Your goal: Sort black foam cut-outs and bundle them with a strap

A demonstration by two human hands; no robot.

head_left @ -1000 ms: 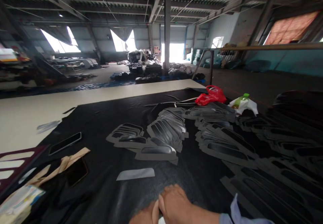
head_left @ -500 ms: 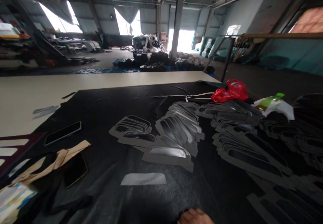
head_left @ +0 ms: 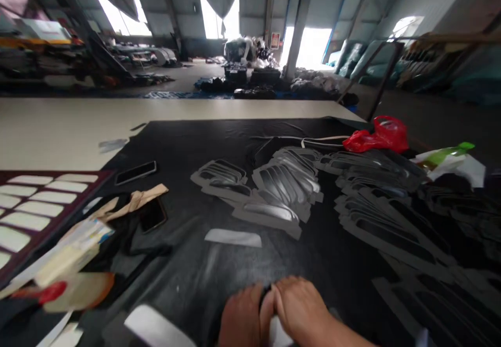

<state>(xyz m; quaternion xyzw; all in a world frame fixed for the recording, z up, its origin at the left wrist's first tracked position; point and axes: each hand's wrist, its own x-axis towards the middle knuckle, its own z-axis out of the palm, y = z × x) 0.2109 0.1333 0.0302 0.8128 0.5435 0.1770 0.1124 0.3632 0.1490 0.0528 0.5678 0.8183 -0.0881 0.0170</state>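
My left hand [head_left: 242, 315] and my right hand [head_left: 301, 305] meet at the bottom centre, fingers curled and thumbs close together. A pale piece [head_left: 278, 333] shows between them, under my right hand; most of it is hidden. What my left fingers close on is blurred and covered. Ahead of the hands a light grey strip [head_left: 233, 237] with rounded ends lies on the black sheet material [head_left: 188, 138]. Another white strip [head_left: 156, 326] is to the left. Beyond lie fanned stacks of grey-bordered dark cut pieces [head_left: 285, 180].
On the left are a phone [head_left: 135, 172], a second dark phone [head_left: 153, 216], a beige strap [head_left: 146, 196], a printed packet [head_left: 78, 248] and a maroon panel with pale slots [head_left: 49, 195]. A red plastic bag [head_left: 378, 134] and a green-capped bottle [head_left: 450, 154] sit at the right.
Both hands are now in view and together; before, only part of one hand showed at the bottom edge. The view has turned left and down, showing more of the left side.
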